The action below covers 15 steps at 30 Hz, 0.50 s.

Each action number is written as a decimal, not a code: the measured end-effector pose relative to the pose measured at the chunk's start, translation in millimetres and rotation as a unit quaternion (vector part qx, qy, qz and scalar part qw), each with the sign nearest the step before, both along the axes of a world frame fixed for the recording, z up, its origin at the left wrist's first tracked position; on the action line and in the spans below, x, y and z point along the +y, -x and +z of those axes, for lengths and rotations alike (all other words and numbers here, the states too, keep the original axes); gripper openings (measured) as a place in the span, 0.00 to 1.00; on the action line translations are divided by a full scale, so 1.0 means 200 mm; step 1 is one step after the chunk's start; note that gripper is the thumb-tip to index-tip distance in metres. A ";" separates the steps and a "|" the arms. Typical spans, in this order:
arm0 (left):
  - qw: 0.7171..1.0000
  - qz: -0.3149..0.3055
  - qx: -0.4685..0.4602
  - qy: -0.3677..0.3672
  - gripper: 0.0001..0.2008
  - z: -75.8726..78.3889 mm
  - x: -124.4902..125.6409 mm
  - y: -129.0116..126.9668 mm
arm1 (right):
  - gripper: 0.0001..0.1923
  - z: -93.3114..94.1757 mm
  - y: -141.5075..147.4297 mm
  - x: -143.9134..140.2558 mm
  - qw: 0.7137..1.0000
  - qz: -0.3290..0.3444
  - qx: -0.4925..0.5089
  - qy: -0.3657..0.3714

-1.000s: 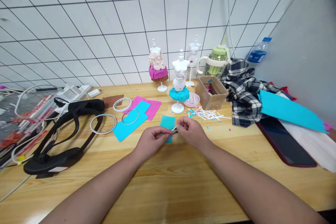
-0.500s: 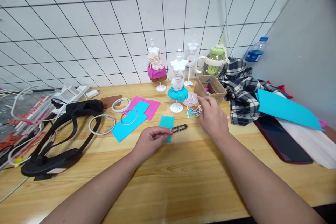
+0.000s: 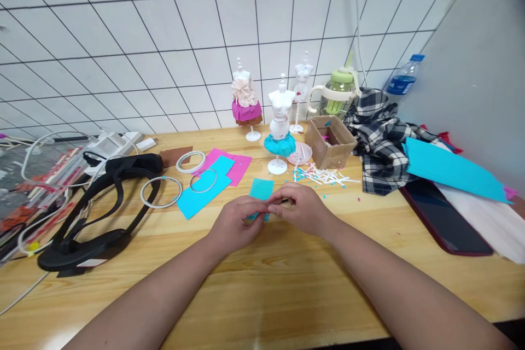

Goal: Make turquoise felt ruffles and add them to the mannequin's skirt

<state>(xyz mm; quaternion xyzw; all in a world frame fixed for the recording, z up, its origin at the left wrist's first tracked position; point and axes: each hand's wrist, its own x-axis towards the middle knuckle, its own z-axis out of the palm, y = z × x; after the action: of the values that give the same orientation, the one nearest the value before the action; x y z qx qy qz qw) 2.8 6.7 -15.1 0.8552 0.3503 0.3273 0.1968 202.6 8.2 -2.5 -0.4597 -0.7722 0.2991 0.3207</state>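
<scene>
My left hand [image 3: 240, 221] and my right hand [image 3: 301, 208] meet at the fingertips above a small turquoise cloth piece [image 3: 262, 187]. A small black slotted tool [image 3: 286, 204] is pinched in my left fingers, mostly hidden behind my right hand. My right finger and thumb are pinched together at the tool's left end; what they hold is too small to tell. Just beyond stands a white mini dress form [image 3: 281, 104] wearing a gathered turquoise skirt [image 3: 279, 144]. A pink dish [image 3: 301, 154] and a pile of white strips [image 3: 328, 176] lie to its right.
Behind stand two more dress forms, one dressed [image 3: 246, 98]. A cardboard box [image 3: 334, 145], a green-lidded cup [image 3: 338, 93] and a plaid cloth [image 3: 377, 142] are at right, near a phone [image 3: 447, 219]. Tape rings [image 3: 161, 206], coloured sheets [image 3: 200, 197] and a black headset [image 3: 110, 243] are left.
My right hand has come back from the pink dish, leftward and nearer, to meet my left hand's fingertips. The white strips now show. My left hand keeps its pinch; the view shifted slightly.
</scene>
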 end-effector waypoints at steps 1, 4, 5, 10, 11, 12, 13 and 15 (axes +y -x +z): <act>1.000 -0.004 -0.002 -0.008 0.11 0.00 0.00 0.00 | 0.06 -0.01 0.00 0.00 1.000 0.002 0.005 0.007; 1.000 -0.013 -0.002 -0.022 0.11 -0.01 0.00 0.00 | 0.05 -0.03 0.00 0.02 0.999 0.006 0.031 0.029; 1.000 -0.015 0.001 -0.021 0.12 -0.01 0.00 0.00 | 0.04 -0.04 0.00 0.02 0.998 0.004 0.039 0.040; 0.999 0.008 -0.010 0.044 0.11 0.01 -0.01 -0.01 | 0.03 -0.03 0.00 0.03 0.982 0.018 0.125 0.139; 0.997 0.021 -0.024 0.073 0.10 0.02 -0.01 -0.01 | 0.05 -0.03 0.00 0.03 0.973 0.027 0.160 0.166; 0.992 0.036 -0.047 0.115 0.09 0.02 -0.01 -0.01 | 0.07 -0.03 0.00 0.02 0.960 0.035 0.199 0.196; 0.981 0.048 -0.079 0.172 0.08 0.02 0.00 -0.02 | 0.09 -0.03 0.01 0.02 0.943 0.041 0.238 0.228; 0.929 0.054 -0.170 0.326 0.07 0.02 0.01 -0.01 | 0.14 -0.04 0.03 0.01 0.906 0.051 0.304 0.290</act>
<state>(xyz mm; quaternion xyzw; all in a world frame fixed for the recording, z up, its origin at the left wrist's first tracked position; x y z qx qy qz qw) 5.7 8.1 -11.7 0.6555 0.4443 0.3459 0.5032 197.2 10.2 -9.8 -0.3790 -0.5388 0.6513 0.3767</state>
